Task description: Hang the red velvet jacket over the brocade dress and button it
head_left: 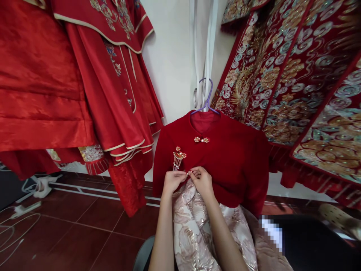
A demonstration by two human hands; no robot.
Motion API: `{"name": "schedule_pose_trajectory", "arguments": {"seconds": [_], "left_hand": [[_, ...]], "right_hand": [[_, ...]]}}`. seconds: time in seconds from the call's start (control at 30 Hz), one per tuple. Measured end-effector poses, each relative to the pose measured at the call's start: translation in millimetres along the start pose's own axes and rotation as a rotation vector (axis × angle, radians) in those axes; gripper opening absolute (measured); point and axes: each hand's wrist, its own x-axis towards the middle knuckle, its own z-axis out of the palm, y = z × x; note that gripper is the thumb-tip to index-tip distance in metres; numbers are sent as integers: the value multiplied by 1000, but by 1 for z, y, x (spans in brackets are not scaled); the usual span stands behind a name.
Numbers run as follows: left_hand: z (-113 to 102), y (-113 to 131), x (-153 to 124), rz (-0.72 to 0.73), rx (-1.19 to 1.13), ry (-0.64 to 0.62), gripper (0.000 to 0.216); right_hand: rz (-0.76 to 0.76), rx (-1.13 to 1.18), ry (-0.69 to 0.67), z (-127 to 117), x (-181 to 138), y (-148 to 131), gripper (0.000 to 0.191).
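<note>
In front of me a dark red jacket (pixel 225 162) hangs on a purple hanger (pixel 208 101). A beaded flower clasp (pixel 202 139) sits below its neckline. On the chest is a fan-shaped brooch (pixel 178 157) with hanging beads. My left hand (pixel 174 180) is closed, thumb and finger pinched against the jacket front just below the brooch. Close beside it, fingertips nearly touching, my right hand (pixel 201 182) pinches too. Whatever lies between the fingertips is too small to make out. Pale pink brocade fabric (pixel 183 229) with a shiny floral pattern spreads below my hands and under my forearms.
Red garments with cream piping (pixel 115 109) hang at the left. Heavily embroidered red garments (pixel 284 75) hang at the right. White straps (pixel 207 49) run above the hanger. White cables (pixel 21 226) and a pale shoe (pixel 42 187) lie on the tiled floor (pixel 81 233).
</note>
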Motion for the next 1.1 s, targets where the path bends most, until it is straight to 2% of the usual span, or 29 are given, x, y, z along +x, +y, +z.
{"name": "schedule_pose_trajectory", "arguments": {"seconds": [0.3,0.43,0.57,0.7,0.77,0.9,0.97,1.1], "left_hand": [[-2,-3,2,18,-4,-43,22],[-9,5,2,61,-30,20,23],[-14,13,-1,111,-34,60,23],[-13,13,-3,104,5,22,20],[-11,11,-3,99,68,-22,16],[-10,7,0,159,186,-78,12],[-10,5,1,193,217,-60,13],[-10,2,3,225,303,-45,13]], "right_hand": [[-41,-25,-36,-3,1,2,12],[-5,-1,-60,-5,1,4,12],[22,0,6,2,1,5,12],[39,-21,47,4,1,6,11],[53,13,-28,-4,1,5,13],[108,102,-293,-38,-2,-10,30],[100,119,-326,-57,-3,-22,34],[60,149,-260,-76,-4,-41,30]]}}
